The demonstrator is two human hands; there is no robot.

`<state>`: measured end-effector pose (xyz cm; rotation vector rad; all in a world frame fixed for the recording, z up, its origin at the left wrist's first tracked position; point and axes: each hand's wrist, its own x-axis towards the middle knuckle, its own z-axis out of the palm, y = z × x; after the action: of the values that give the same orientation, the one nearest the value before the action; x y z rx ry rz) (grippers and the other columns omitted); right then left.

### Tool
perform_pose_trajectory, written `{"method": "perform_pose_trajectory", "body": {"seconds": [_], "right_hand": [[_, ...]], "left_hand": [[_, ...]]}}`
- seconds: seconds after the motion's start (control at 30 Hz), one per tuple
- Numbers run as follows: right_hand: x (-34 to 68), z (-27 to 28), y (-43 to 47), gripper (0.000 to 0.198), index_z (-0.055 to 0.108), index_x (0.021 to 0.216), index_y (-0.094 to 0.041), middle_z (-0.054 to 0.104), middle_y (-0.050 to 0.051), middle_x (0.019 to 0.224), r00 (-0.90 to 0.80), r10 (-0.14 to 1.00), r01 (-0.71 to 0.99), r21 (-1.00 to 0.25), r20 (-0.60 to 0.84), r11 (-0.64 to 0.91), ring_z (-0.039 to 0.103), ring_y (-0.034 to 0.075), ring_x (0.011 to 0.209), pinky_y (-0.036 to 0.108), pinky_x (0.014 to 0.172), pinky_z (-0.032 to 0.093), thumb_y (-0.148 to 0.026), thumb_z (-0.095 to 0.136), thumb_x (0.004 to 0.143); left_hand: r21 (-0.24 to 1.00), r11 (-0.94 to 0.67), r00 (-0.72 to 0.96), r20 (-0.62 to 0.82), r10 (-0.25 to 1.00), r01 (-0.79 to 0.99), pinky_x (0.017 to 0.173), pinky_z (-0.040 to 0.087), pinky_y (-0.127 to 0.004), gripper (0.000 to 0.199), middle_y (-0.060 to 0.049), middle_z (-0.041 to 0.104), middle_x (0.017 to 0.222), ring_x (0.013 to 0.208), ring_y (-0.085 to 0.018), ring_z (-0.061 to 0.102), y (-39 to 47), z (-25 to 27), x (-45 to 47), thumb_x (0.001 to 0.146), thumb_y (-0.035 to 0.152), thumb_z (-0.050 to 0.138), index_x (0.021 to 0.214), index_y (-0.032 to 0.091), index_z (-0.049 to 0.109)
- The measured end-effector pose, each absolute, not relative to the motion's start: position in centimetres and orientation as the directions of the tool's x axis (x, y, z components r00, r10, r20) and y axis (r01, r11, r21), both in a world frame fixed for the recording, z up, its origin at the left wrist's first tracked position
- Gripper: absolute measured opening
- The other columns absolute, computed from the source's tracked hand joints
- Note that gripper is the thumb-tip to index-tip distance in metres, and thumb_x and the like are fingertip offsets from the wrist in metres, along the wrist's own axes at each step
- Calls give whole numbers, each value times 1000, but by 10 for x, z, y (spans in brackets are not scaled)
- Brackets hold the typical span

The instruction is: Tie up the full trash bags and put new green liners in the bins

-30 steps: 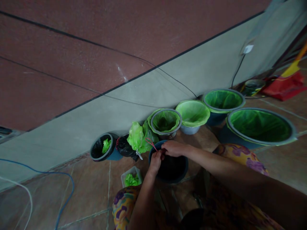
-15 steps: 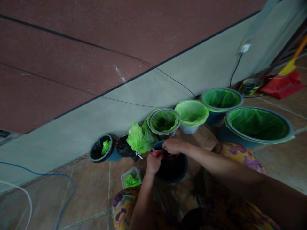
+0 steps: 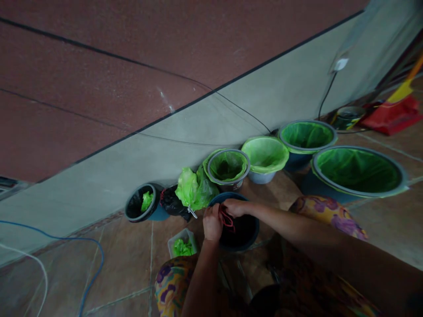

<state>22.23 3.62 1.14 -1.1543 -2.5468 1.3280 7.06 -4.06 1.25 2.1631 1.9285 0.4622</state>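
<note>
A blue bin (image 3: 256, 233) stands on the floor between my knees, its inside very dark; whether a black bag lines it I cannot tell. Over its near-left rim my left hand (image 3: 213, 223) is closed on a red drawstring (image 3: 228, 220). My right hand (image 3: 235, 207) is beside it, fingers closed on the same drawstring, which hangs in a loop below both hands. The fingertips are partly hidden. Just behind the hands sits a tied-up green plastic bag (image 3: 194, 189), with a black bag (image 3: 174, 204) to its left.
Along the wall stand several bins with green liners, including a pale one (image 3: 264, 154) and a large one (image 3: 358, 171). At left are a black-lined bin (image 3: 140, 204) and a white tub (image 3: 173, 244) with green plastic. A red dustpan (image 3: 393, 114) lies far right; a blue hose (image 3: 95, 270) crosses the floor.
My hands have come closer together at the rim, the left moving slightly right. The red drawstring now hangs in a loop between them. The bins and bags stay put.
</note>
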Motion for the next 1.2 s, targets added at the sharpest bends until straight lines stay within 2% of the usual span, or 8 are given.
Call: {"method": "perform_pose_trajectory", "body": {"seconds": [0.13,0.23,0.4,0.5,0.77,0.97,1.1,1.2], "right_hand": [[223,15,33,32,72,105,-12,66,1,71,-678,643,586,-790,-356,181,53,9,51,19,49,39,-12,42,91],[224,18,34,31,73,108,-13,68,2,74,-654,653,578,-809,-381,106,56,9,51,20,51,41,-17,46,92],[221,17,36,31,79,100,-15,75,9,92,-611,770,641,-685,-181,348,67,17,83,24,73,47,-15,50,88],[217,15,35,30,79,98,-14,74,13,104,-580,809,668,-624,-95,406,66,19,96,25,79,46,-15,52,85],[214,10,41,27,78,84,-12,73,4,77,-537,827,563,-800,-165,206,62,14,72,22,66,42,-14,52,84],[218,17,38,22,76,94,-12,74,5,87,-611,770,468,-868,-185,163,64,14,77,22,70,46,-14,58,81],[219,15,32,24,70,105,-11,71,5,83,-656,672,464,-886,-344,0,61,12,63,20,56,45,-15,55,87],[219,13,32,25,67,110,-11,70,5,84,-679,638,463,-886,-363,-11,59,9,55,19,50,43,-15,52,90]], "left_hand": [[286,-143,112,121,986,948,84,47,-34,29,-12,70,100,93,-25,63,-44,13,71,98,21,45,110,19,72],[320,-126,95,112,989,939,75,45,-30,32,-10,69,99,87,-21,63,-46,13,71,99,21,42,108,20,72],[422,-86,34,130,991,903,76,45,-28,33,-9,70,101,90,-20,64,-47,11,71,99,21,42,114,21,71],[451,-75,12,142,990,889,75,45,-27,32,-10,70,99,88,-20,64,-46,9,72,97,19,43,111,20,72],[461,-76,-26,212,977,884,71,43,-27,25,-9,68,89,81,-19,62,-45,6,75,96,19,46,97,18,71],[453,-21,-89,220,971,892,72,44,-27,23,-9,69,91,82,-19,63,-43,2,73,97,21,47,93,18,70],[440,28,-143,231,962,898,72,45,-26,24,-9,69,92,85,-19,64,-43,0,71,98,21,46,93,17,69],[380,91,-183,212,960,921,69,45,-24,23,-9,69,93,85,-18,65,-42,0,71,98,21,47,92,17,69]]}}
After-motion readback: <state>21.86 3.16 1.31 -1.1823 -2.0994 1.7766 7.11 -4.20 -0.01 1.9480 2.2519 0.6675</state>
